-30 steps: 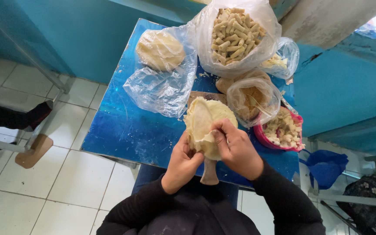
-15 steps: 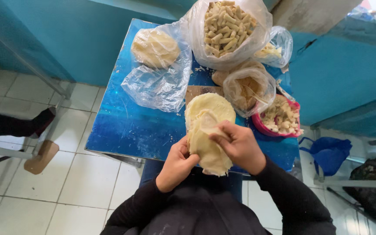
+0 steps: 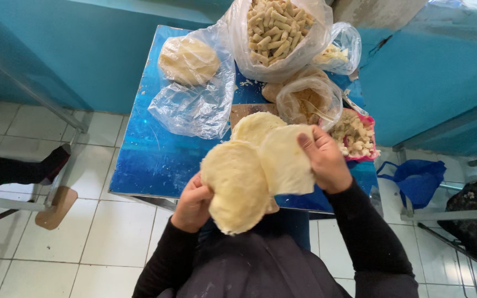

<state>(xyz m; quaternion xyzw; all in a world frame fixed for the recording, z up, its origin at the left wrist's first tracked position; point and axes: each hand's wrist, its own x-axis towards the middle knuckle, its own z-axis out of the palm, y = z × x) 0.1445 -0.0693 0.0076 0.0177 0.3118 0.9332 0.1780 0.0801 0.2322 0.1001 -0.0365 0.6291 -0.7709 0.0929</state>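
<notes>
Blue table (image 3: 150, 160): bore clear bag of rolled pieces (image 3: 274, 33). Round dough sheet (image 3: 237, 185): held over table's near edge, left hand (image 3: 193, 203) fingers pinching its rim. Second sheet (image 3: 285, 160): overlapping it, right hand (image 3: 327, 163) fingers curled gripping its edge.

A small blue counter (image 3: 155, 160) stands on a white tiled floor (image 3: 40, 254) against a teal wall. On it lie a clear bag (image 3: 194, 107) with a round of dough (image 3: 189, 59) at the far left, a big bag of short rolled pieces (image 3: 274, 33), a smaller bag (image 3: 338, 49), a bag of brown filling (image 3: 307, 102) and a pink bowl (image 3: 368, 152) of pale chunks at the right. A wooden board (image 3: 241, 113) near the middle carries a stack of thin wrappers (image 3: 252, 128).
</notes>
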